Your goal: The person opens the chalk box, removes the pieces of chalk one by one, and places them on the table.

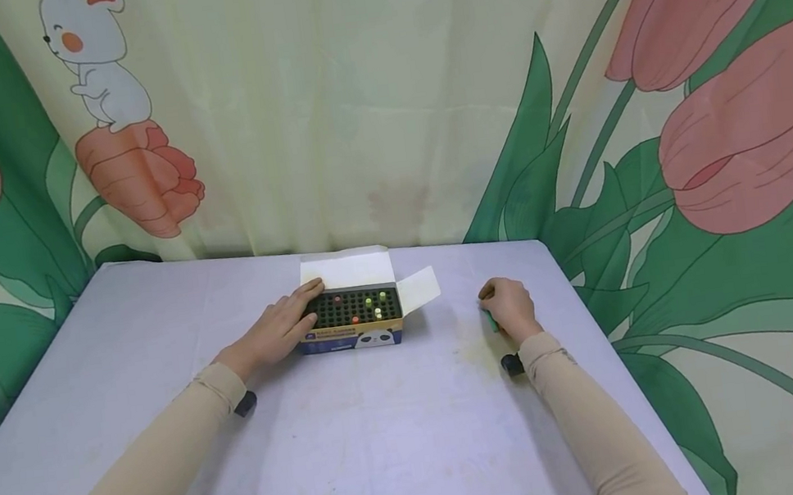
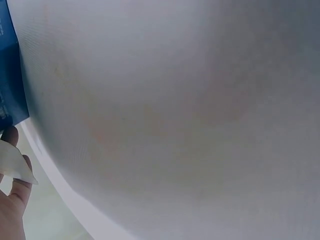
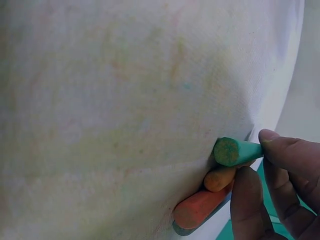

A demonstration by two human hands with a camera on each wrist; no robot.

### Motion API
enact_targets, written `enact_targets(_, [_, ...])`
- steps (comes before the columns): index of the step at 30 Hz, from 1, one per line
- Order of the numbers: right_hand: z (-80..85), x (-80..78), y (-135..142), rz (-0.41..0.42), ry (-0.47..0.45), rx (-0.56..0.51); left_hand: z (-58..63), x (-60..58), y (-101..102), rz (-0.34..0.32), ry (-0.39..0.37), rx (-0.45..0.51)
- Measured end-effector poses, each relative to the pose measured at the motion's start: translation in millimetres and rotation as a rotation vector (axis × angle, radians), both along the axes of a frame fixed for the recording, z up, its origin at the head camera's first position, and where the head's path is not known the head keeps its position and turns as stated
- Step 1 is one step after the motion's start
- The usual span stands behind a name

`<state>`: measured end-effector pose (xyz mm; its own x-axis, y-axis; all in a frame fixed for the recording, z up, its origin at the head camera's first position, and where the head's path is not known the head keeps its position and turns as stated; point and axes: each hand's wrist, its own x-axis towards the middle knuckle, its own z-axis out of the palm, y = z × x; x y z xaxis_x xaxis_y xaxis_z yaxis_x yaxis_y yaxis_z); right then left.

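Note:
My left hand (image 1: 276,328) rests along the left end of a chalk box (image 1: 334,343), its fingers stretched over the edge. In the left wrist view, the fingers show beside the blue box side (image 2: 9,75), partly behind a white flap (image 2: 14,162). A black holder (image 1: 330,312) full of holes sits in the box, with several chalks in red, yellow-green and white. My right hand (image 1: 510,306) pinches a green chalk stick (image 3: 237,151) between thumb and finger. Close under it on the cloth lie an orange chalk (image 3: 218,180) and a red chalk (image 3: 196,208).
The box's white lid (image 1: 347,270) stands up at the back, and a side flap (image 1: 420,288) juts out to the right. A pale cloth covers the table (image 1: 362,450). Behind it hangs a curtain (image 1: 349,105) printed with tulips and a cartoon animal.

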<state>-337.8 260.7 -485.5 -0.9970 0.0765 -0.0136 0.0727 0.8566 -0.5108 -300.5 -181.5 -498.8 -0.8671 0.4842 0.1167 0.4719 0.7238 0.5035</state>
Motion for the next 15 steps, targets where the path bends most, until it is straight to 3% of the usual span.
enact_targets(11, [1.0,2.8,-0.3,-0.007,0.014,0.033,2.3,-0.4,1.0,-0.009,0.001,-0.004])
enact_targets(15, [5.1,2.7,-1.1,-0.014,0.065,0.045,2.5,-0.1,0.5,-0.012,0.004,-0.006])
